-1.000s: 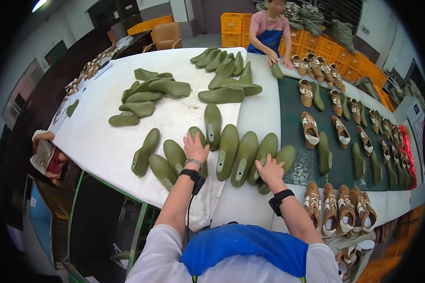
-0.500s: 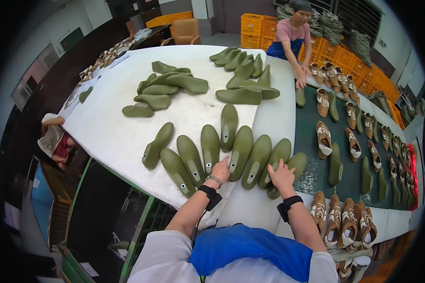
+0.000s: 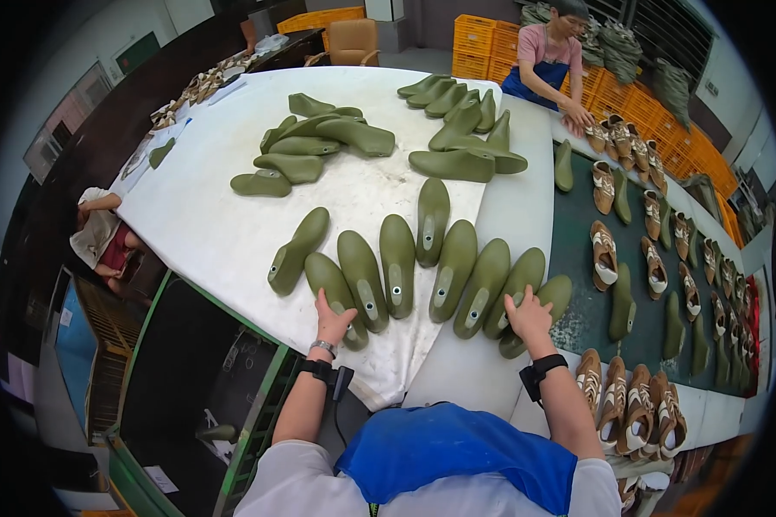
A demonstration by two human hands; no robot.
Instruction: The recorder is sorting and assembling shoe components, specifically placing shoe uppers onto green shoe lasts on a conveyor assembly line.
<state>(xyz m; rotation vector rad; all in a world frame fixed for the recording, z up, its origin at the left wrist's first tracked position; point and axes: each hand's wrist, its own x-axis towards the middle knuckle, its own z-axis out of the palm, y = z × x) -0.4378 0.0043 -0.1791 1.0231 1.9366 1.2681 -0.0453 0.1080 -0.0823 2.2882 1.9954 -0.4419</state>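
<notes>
Several olive-green shoe lasts lie side by side in a row [image 3: 397, 267] on the white table [image 3: 207, 224]. My left hand [image 3: 331, 317] rests on the heel end of a last [image 3: 334, 286] near the left of the row. My right hand [image 3: 528, 312] presses on the heel ends of the two rightmost lasts [image 3: 535, 312]. Both hands lie flat with fingers spread, gripping nothing. More green lasts sit in loose piles farther back [image 3: 315, 142] [image 3: 461, 129].
A dark green conveyor [image 3: 578, 258] on the right carries tan sandals [image 3: 603, 255] and single lasts. A person in a blue apron [image 3: 550, 60] handles sandals at its far end. Another person [image 3: 99, 237] crouches at the left. Orange crates [image 3: 483, 34] stand behind.
My left hand has slid from the middle of the row leftward and down to the lasts' heel ends. My right hand stays at the right end. The view has shifted closer.
</notes>
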